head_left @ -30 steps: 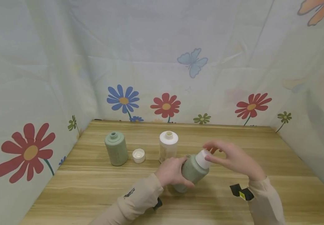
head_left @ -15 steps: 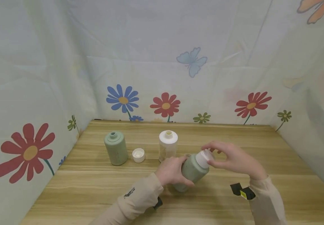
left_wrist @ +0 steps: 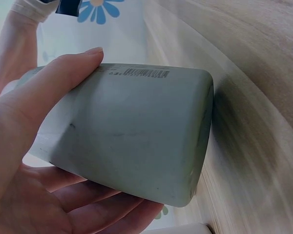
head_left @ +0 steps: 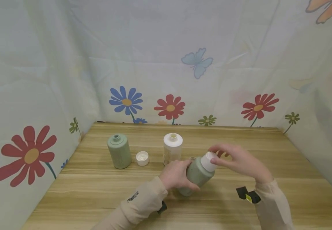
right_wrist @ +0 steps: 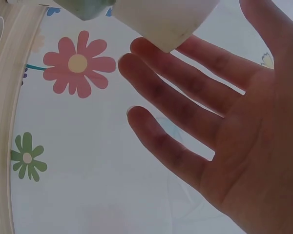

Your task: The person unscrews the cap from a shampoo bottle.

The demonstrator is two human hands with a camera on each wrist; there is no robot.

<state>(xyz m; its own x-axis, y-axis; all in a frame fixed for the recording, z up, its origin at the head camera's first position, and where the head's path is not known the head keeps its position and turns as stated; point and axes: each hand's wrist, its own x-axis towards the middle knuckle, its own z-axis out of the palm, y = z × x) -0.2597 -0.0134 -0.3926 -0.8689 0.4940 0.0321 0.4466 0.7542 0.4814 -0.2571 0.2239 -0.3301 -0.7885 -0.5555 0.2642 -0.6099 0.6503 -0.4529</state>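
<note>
My left hand is wrapped round a green bottle that tilts to the right. In the left wrist view a barcode shows on the bottle, with the thumb along one side and the fingers beneath. On the bottle's neck sits a white cap. My right hand pinches this cap between thumb and fingers. In the right wrist view the other fingers spread beside the white cap. The neck under the cap is hidden.
A second green bottle stands uncapped at the left of the wooden table. Beside it lies a white cap. An uncapped white bottle stands behind my left hand. A small round rim peeks out behind the held bottle.
My right fingers shift slightly round the white cap: they turn one way, then back. The left hand and the tilted bottle stay in place.
</note>
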